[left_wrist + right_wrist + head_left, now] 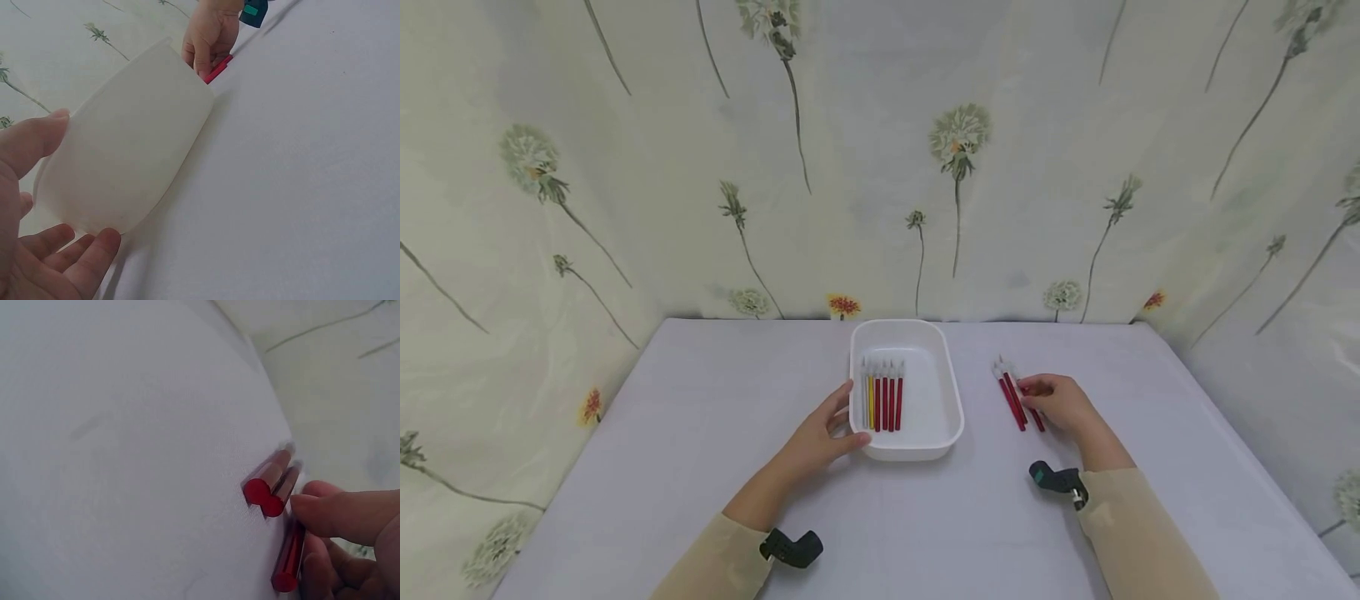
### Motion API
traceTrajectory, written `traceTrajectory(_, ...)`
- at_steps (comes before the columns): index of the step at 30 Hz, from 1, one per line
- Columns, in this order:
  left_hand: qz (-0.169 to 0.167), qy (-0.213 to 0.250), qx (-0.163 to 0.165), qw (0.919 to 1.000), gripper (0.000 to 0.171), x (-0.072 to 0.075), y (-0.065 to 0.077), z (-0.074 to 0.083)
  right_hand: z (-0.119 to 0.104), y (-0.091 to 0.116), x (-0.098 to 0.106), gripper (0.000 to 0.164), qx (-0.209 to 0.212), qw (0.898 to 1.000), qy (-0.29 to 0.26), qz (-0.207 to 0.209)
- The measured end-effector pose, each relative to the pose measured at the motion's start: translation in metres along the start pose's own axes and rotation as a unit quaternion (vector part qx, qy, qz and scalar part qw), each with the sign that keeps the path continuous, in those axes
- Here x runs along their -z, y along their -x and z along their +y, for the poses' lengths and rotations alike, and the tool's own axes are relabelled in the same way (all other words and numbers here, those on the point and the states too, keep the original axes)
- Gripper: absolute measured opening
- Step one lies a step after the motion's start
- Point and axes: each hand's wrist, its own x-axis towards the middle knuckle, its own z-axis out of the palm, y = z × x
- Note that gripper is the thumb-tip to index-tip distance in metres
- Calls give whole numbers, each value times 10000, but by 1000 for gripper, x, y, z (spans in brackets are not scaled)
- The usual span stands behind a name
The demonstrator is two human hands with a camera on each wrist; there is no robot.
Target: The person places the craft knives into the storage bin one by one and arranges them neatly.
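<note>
Head view has me over a white bench (700,400), with a white plastic tray (929,392) near the middle of its far edge, long sides running from the near edge toward the far one. My left hand (816,435) grasps the tray at its near-left corner, the fingers against the left wall and the thumb at the near rim. Six capped pens lie in the left half of the tray, side by side with their pointed ends toward its far wall: from the left, a pale pen (864,408), a yellow pen (871,404) and four red pens (892,404). Over between the tray and the bench's right edge, my right hand (1063,404) grasps another red pen (1038,421) between thumb and fingers. Just to the left of it lie two loose red pens (1011,404) with clear caps, close together and slanted, their pointed ends toward the far edge. My right wrist view shows the blunt ends of that pair touching, with the held one just beside them. From my left wrist I see the tray's outer wall and, beyond it, my right hand with a bit of red. Beige sleeves (1150,533) cover my forearms, a dark wrist camera (1057,479) sits at each cuff, and a dandelion-print cloth (865,167) hangs behind the far edge.
</note>
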Motion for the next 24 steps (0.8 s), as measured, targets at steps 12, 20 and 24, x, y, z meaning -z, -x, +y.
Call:
traceTrajectory(12,-9,0,-25,10000,98,1,0,-1,0,-1,4,34,43,9993,363,-26)
traceTrajectory(20,-35,46,-37,10000,96,1,2,1,3,1,4,37,-106,9998,14,141)
traceTrajectory(24,-21,25,-41,10000,96,1,2,2,2,3,4,39,-219,9994,-159,205)
